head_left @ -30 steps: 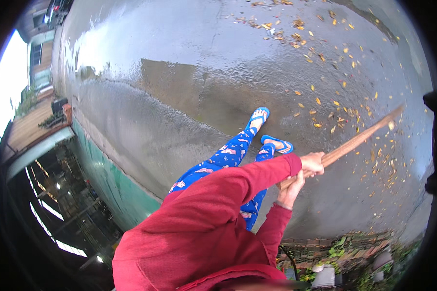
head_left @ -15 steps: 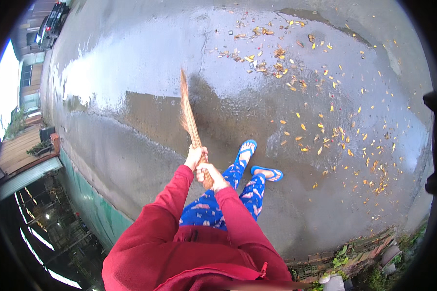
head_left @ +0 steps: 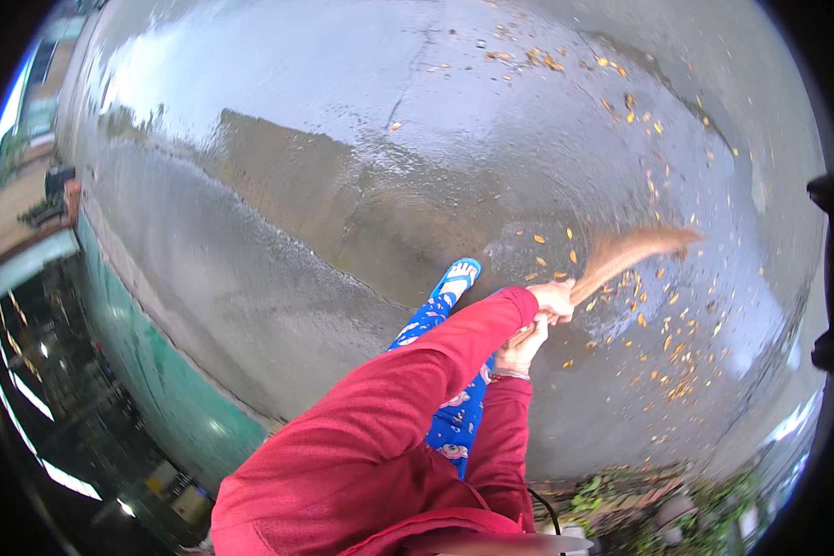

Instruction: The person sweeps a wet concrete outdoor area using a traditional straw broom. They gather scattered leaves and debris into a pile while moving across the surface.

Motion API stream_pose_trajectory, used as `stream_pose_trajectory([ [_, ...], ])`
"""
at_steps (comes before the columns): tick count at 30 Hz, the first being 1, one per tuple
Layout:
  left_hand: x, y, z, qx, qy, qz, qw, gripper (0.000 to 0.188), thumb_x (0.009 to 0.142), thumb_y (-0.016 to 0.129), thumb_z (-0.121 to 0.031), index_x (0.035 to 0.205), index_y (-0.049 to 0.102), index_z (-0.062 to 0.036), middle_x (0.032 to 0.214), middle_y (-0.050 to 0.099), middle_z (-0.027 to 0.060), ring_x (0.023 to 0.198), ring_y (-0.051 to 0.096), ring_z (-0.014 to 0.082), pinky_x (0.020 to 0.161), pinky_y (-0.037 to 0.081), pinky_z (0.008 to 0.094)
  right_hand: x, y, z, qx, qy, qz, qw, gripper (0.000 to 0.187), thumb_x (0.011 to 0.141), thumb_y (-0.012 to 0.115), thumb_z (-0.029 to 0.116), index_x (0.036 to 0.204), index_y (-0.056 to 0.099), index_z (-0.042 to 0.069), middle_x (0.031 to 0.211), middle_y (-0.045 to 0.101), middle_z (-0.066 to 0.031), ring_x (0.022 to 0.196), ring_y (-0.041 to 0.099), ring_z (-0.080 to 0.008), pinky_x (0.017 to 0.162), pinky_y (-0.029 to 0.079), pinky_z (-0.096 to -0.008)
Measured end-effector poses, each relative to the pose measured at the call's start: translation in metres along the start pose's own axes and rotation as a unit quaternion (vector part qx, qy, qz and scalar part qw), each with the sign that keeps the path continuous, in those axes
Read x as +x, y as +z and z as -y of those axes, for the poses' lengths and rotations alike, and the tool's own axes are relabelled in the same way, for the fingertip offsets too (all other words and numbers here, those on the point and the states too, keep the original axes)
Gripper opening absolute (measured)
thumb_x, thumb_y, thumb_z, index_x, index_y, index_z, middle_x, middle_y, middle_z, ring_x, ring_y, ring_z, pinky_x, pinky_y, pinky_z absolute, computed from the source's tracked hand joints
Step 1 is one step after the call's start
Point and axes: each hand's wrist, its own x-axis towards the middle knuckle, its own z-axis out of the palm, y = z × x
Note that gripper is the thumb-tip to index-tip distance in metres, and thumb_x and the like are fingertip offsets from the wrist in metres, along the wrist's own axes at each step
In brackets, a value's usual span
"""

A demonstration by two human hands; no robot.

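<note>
A straw hand broom (head_left: 612, 262) reaches out to the right over the wet ground, its bristle end blurred and bent by motion. My left hand (head_left: 553, 300) is wrapped round it just below the bristles, with the left arm crossing in front of my body. Behind it, lower on the handle, my right hand (head_left: 524, 348) is closed round the broom too; part of its fingers is hidden. Scattered yellow leaves (head_left: 681, 371) lie on the ground under and beyond the broom. More brown and yellow leaves (head_left: 545, 61) lie farther ahead.
Wet concrete ground (head_left: 278, 269) with shiny puddles spreads ahead. My foot in a blue flip-flop (head_left: 458, 277) stands just left of the broom. A green wall (head_left: 157, 343) runs along the left. Plants and a low brick edging (head_left: 612, 500) border the lower right.
Both hands have swung the broom from ahead on the left across to the right. Leaves near the middle have shifted, and one flip-flop is now hidden behind my arm.
</note>
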Motion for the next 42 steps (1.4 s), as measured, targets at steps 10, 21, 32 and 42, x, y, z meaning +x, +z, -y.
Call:
stream_pose_trajectory([
  [10, -0.189, -0.01, 0.142, -0.279, -0.106, -0.338, 0.892, 0.085, 0.065, 0.06, -0.011, 0.134, 0.011, -0.0199, 0.083, 0.058, 0.0176, 0.06, 0.058, 0.0195, 0.051, 0.049, 0.0318, -0.079, -0.022, -0.11, -0.295, 0.436, 0.108, 0.843, 0.017, 0.069, 0.056, 0.016, 0.083, 0.051, 0.01, 0.075, 0.055, -0.0028, 0.066, 0.053, -0.0142, 0.058, 0.046, -0.031],
  [21, -0.172, -0.07, 0.258, -0.472, -0.2, -0.505, 0.695, 0.054, 0.06, 0.055, -0.005, 0.104, 0.025, 0.0039, 0.071, 0.055, 0.0156, 0.05, 0.056, 0.0185, 0.047, 0.049, 0.0327, 0.09, 0.043, 0.018, -0.386, 0.12, 0.123, 0.906, 0.014, 0.075, 0.055, 0.012, 0.087, 0.052, 0.008, 0.071, 0.053, -0.0067, 0.063, 0.053, -0.0212, 0.063, 0.047, -0.0393],
  [32, -0.064, -0.123, 0.014, 0.048, -0.061, -0.245, 0.966, 0.08, 0.059, 0.06, -0.012, 0.129, 0.022, -0.0063, 0.093, 0.058, 0.0202, 0.087, 0.057, 0.0307, 0.069, 0.047, 0.0395, 0.109, -0.007, 0.203, -0.608, -0.01, -0.042, 0.793, 0.005, 0.079, 0.044, 0.007, 0.079, 0.041, 0.011, 0.058, 0.047, -0.0063, 0.042, 0.051, -0.0175, 0.036, 0.048, -0.033],
  [42, -0.222, -0.059, 0.025, -0.28, -0.021, -0.266, 0.922, 0.087, 0.059, 0.059, -0.004, 0.133, 0.015, -0.0174, 0.07, 0.056, 0.0096, 0.045, 0.053, 0.0149, 0.038, 0.044, 0.0267, 0.113, 0.081, 0.221, -0.619, -0.068, 0.045, 0.781, 0.003, 0.081, 0.043, 0.011, 0.082, 0.042, 0.008, 0.059, 0.047, -0.006, 0.042, 0.049, -0.0161, 0.036, 0.047, -0.0313],
])
